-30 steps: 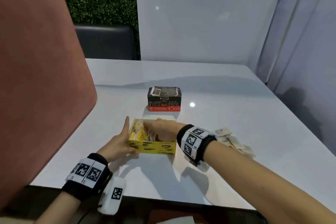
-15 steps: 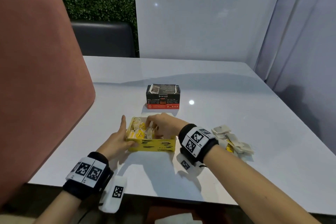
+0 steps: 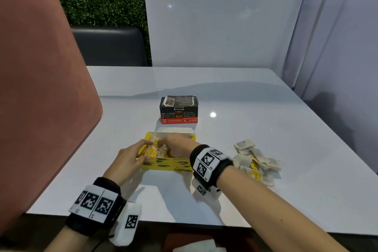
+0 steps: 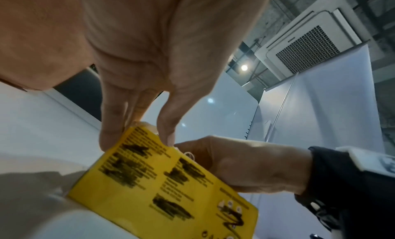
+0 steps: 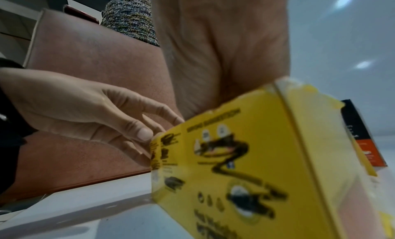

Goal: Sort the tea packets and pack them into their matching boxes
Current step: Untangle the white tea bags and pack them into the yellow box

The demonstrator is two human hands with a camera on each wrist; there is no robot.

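An open yellow box (image 3: pixel 167 164) lies on the white table (image 3: pixel 255 108) right in front of me, with white and yellow tea packets (image 3: pixel 158 149) inside. My left hand (image 3: pixel 141 152) holds its left end, fingers along the side wall and thumb on the front corner; the left wrist view shows the fingertips (image 4: pixel 107 141) pinching the box (image 4: pixel 171 192) at its rim. My right hand (image 3: pixel 163 145) reaches down into the box among the packets, its fingertips hidden. A black and red box (image 3: pixel 179 111) stands behind. Loose tea packets (image 3: pixel 255 161) lie heaped to the right.
A pink chair back (image 3: pixel 41 88) rises close on the left, beside the table's left edge. A dark seat (image 3: pixel 110 47) and white wall panels stand beyond the far edge. Bare tabletop stretches right of and behind the boxes.
My right hand has gone from stretched across the box to knuckles up with fingers down among the packets. My left hand has shifted from flat against the left wall to holding the front-left corner.
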